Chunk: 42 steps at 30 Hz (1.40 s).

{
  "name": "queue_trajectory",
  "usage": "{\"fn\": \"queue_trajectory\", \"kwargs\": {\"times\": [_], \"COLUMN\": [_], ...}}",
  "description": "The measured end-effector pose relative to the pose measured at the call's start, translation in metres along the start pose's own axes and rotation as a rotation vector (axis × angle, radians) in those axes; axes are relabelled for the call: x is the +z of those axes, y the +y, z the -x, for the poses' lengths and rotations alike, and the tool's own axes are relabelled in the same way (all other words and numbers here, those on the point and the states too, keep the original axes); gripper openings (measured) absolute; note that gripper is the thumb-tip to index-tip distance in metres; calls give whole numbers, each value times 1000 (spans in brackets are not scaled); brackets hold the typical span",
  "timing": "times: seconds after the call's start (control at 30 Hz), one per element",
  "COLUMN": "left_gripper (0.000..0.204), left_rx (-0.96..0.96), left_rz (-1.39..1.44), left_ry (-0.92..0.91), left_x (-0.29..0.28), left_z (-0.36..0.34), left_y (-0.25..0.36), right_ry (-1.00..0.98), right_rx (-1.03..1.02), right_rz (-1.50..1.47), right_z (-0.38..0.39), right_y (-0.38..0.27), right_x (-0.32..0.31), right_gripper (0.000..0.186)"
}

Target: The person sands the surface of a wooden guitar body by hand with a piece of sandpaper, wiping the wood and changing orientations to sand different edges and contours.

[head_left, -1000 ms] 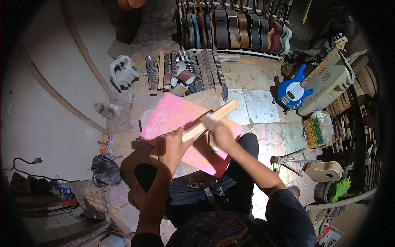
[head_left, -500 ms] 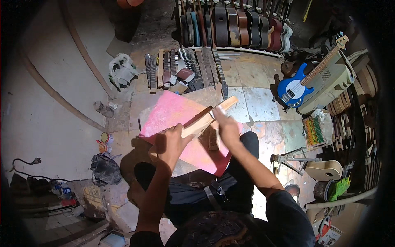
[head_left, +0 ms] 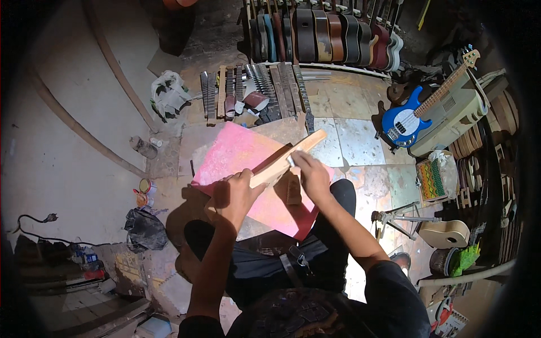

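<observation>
A long pale wooden piece (head_left: 309,136) slants up to the right over a pink board (head_left: 230,145) at my knees. My left hand (head_left: 234,198) is closed round its lower end. My right hand (head_left: 313,180) is closed on a small pale pad (head_left: 291,161), which it presses to the side of the wood; its fingertips are bent over the pad, and I cannot tell what the pad is made of. A brown wooden block (head_left: 293,191) shows on the board beneath the piece, between my two hands.
Several guitar necks (head_left: 277,93) lie beyond the board, before a rack of guitars (head_left: 321,36). A blue bass (head_left: 404,127) leans at right, near a metal stand (head_left: 400,218) and pale guitar body (head_left: 442,234). A black bag (head_left: 143,228) and cans (head_left: 145,187) sit left.
My right hand has moved along the wooden piece, first upward, then slightly. The piece's far end has risen a little in view. My left hand stays gripping the lower end.
</observation>
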<state>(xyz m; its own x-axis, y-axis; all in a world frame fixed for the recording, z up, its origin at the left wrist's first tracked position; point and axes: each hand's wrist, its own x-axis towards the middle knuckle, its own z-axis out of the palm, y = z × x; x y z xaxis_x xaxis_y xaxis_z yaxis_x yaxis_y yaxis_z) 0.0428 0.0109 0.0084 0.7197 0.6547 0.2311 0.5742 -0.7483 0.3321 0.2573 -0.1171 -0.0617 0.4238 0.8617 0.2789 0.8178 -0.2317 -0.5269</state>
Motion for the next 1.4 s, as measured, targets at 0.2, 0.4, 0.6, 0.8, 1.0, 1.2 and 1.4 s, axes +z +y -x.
{"fn": "queue_trajectory", "kwargs": {"times": [0.2,0.4,0.6,0.8,1.0,1.2,1.4], "left_gripper": [41,41,40,44,39,40,39], "left_rx": [-66,-59,-48,-15,-42,-19,9], "left_rz": [39,35,20,95,19,34,61], "left_ry": [-17,1,0,72,4,13,18], "left_x": [2,2,4,18,3,7,16], "left_z": [2,2,2,4,5,-1,3], "left_y": [-4,-2,-2,-13,-9,3,-11], "right_ry": [62,93,59,11,65,46,124], "right_rx": [-123,-99,65,-71,-175,163,28], "right_rz": [-329,-442,-115,-190,-334,-221,-77], "right_z": [19,24,4,6,21,13,1], "right_y": [-17,-25,12,13,-20,32,52], "right_x": [21,32,18,12,21,30,23], "right_gripper": [62,62,56,55,55,50,52]}}
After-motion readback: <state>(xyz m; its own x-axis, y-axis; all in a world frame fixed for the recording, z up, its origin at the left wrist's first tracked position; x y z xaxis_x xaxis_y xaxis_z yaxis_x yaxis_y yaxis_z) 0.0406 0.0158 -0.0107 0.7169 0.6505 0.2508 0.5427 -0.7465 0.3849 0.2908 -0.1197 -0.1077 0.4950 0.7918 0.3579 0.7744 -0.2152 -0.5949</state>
